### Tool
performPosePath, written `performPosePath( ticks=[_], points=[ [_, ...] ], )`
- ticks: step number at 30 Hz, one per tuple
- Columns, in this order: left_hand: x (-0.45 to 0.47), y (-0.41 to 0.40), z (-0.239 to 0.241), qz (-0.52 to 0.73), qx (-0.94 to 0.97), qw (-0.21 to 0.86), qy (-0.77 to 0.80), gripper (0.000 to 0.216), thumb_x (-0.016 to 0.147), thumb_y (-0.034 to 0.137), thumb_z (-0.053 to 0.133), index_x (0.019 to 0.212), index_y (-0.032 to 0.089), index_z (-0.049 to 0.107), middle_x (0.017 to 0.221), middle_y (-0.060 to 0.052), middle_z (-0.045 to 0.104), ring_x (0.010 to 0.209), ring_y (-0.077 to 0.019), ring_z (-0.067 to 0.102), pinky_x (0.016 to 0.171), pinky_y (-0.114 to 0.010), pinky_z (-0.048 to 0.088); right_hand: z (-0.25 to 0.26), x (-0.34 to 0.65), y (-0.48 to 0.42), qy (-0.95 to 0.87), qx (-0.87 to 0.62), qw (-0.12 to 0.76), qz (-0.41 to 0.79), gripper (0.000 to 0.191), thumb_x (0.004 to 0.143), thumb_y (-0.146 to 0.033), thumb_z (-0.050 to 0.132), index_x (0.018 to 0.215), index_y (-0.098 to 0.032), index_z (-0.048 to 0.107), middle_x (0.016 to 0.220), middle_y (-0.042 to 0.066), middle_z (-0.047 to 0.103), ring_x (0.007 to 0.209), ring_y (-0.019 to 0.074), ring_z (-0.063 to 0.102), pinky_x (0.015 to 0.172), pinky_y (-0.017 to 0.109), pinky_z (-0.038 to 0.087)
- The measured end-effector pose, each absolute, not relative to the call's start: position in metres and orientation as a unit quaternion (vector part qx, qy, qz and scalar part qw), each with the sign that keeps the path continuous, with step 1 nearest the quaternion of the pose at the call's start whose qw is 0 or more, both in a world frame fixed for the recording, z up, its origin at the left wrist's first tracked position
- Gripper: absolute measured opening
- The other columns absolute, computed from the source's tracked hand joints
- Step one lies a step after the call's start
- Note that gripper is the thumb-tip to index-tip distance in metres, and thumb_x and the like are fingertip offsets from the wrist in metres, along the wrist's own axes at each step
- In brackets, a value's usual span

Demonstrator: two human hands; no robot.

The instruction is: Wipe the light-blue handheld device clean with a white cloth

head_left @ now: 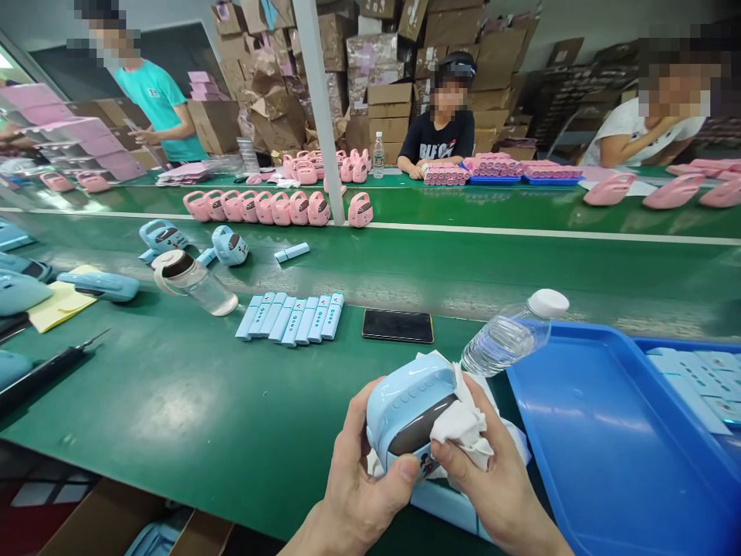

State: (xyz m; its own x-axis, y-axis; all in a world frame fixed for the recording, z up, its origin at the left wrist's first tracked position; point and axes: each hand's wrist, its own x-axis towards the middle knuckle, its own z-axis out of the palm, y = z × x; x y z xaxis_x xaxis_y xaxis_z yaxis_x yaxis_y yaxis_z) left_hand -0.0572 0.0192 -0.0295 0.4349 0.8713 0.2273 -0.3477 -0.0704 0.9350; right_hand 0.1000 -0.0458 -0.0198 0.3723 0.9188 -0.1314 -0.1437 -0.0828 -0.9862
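Note:
A glossy light-blue plastic device (412,394) with a dark window and a row of raised bumps is held above the near table edge. My left hand (362,471) grips its left side, thumb on the front face. In my right hand (492,471) is a crumpled white tissue (461,425), pressed against the device's right side. More white tissue and light-blue pieces (448,506) lie beneath my hands, partly hidden. Beyond them a black phone (397,326) lies flat, with a row of light-blue sticks (292,318) to its left.
A blue tray (602,432) sits at right, a tilted water bottle (515,332) against its corner. At left are a clear jug (194,282) and a black electric screwdriver (46,378). Pink devices (260,207) line the far belt. People (443,123) sit or stand across.

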Motion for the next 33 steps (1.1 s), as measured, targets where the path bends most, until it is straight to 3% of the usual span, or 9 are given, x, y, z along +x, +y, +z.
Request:
performPosePath(
  ticks=[4, 9, 12, 15, 19, 21, 25, 30, 33],
  points=[
    [-0.054, 0.02, -0.028, 0.495, 0.56, 0.625, 0.227, 0.053, 0.093, 0.05, 0.076, 0.14, 0.035, 0.058, 0.127, 0.0, 0.071, 0.109, -0.018, 0.069, 0.095, -0.023, 0.057, -0.017, 0.095, -0.044, -0.345, -0.601, 0.6, 0.399, 0.084, 0.087, -0.057, 0.082, 0.16, -0.035, 0.044, 0.162, 0.003, 0.051, 0.146, 0.0282, 0.049, 0.12, 0.037, 0.046],
    [-0.055, 0.018, -0.026, 0.472, 0.566, 0.637, 0.225, 0.056, 0.096, 0.046, 0.072, 0.145, 0.03, 0.052, 0.133, -0.006, 0.069, 0.113, -0.0219, 0.068, 0.097, -0.03, 0.058, -0.014, 0.095, -0.035, -0.329, -0.588, 0.611, 0.415, 0.073, 0.096, -0.065, 0.067, 0.156, -0.029, 0.049, 0.16, 0.008, 0.051, 0.141, 0.0338, 0.051, 0.126, 0.05, 0.036],
    [-0.055, 0.017, -0.026, 0.45, 0.541, 0.676, 0.217, 0.064, 0.092, 0.041, 0.078, 0.148, 0.031, 0.048, 0.137, -0.007, 0.068, 0.118, -0.0241, 0.068, 0.099, -0.032, 0.059, -0.012, 0.095, -0.032, -0.315, -0.599, 0.606, 0.418, 0.074, 0.097, -0.071, 0.06, 0.157, -0.028, 0.046, 0.162, 0.008, 0.049, 0.144, 0.0355, 0.046, 0.123, 0.048, 0.041],
    [-0.056, 0.017, -0.026, 0.462, 0.523, 0.667, 0.262, 0.063, 0.089, 0.038, 0.082, 0.144, 0.03, 0.053, 0.132, -0.006, 0.071, 0.116, -0.0234, 0.07, 0.096, -0.028, 0.06, -0.011, 0.094, -0.031, -0.283, -0.582, 0.607, 0.461, 0.073, 0.099, -0.074, 0.052, 0.157, -0.031, 0.044, 0.157, 0.008, 0.054, 0.145, 0.0348, 0.046, 0.118, 0.048, 0.048],
    [-0.061, 0.018, -0.029, 0.468, 0.502, 0.665, 0.295, 0.063, 0.083, 0.04, 0.087, 0.137, 0.026, 0.06, 0.123, -0.006, 0.075, 0.107, -0.0235, 0.073, 0.09, -0.026, 0.061, -0.016, 0.096, -0.034, -0.316, -0.579, 0.586, 0.47, 0.08, 0.092, -0.067, 0.072, 0.158, -0.035, 0.041, 0.154, 0.005, 0.055, 0.141, 0.0295, 0.05, 0.122, 0.043, 0.045],
    [-0.064, 0.019, -0.029, 0.462, 0.514, 0.658, 0.301, 0.061, 0.083, 0.037, 0.087, 0.137, 0.026, 0.06, 0.123, -0.005, 0.075, 0.108, -0.0226, 0.073, 0.092, -0.024, 0.061, -0.021, 0.097, -0.036, -0.338, -0.576, 0.568, 0.481, 0.088, 0.086, -0.06, 0.082, 0.159, -0.037, 0.04, 0.149, 0.005, 0.059, 0.135, 0.0281, 0.056, 0.117, 0.041, 0.05],
    [-0.062, 0.019, -0.027, 0.475, 0.508, 0.657, 0.293, 0.06, 0.083, 0.036, 0.087, 0.136, 0.026, 0.06, 0.124, -0.006, 0.076, 0.11, -0.0233, 0.074, 0.094, -0.025, 0.061, -0.029, 0.097, -0.039, -0.371, -0.588, 0.56, 0.451, 0.081, 0.09, -0.056, 0.079, 0.159, -0.036, 0.043, 0.151, 0.007, 0.057, 0.132, 0.0287, 0.059, 0.114, 0.042, 0.053],
    [-0.051, 0.016, -0.023, 0.49, 0.494, 0.634, 0.338, 0.064, 0.077, 0.044, 0.089, 0.131, 0.024, 0.062, 0.118, -0.006, 0.076, 0.105, -0.024, 0.074, 0.091, -0.027, 0.062, -0.024, 0.092, -0.027, -0.315, -0.627, 0.607, 0.373, 0.072, 0.095, -0.072, 0.06, 0.149, -0.023, 0.057, 0.145, 0.014, 0.063, 0.139, 0.037, 0.053, 0.124, 0.057, 0.041],
    [-0.049, 0.013, -0.022, 0.457, 0.529, 0.61, 0.374, 0.072, 0.078, 0.054, 0.084, 0.138, 0.026, 0.057, 0.128, -0.007, 0.074, 0.113, -0.0274, 0.073, 0.099, -0.033, 0.062, -0.022, 0.09, -0.015, -0.29, -0.632, 0.608, 0.384, 0.068, 0.097, -0.077, 0.052, 0.141, -0.025, 0.062, 0.15, 0.01, 0.06, 0.146, 0.0343, 0.047, 0.131, 0.053, 0.028]
  ],
)
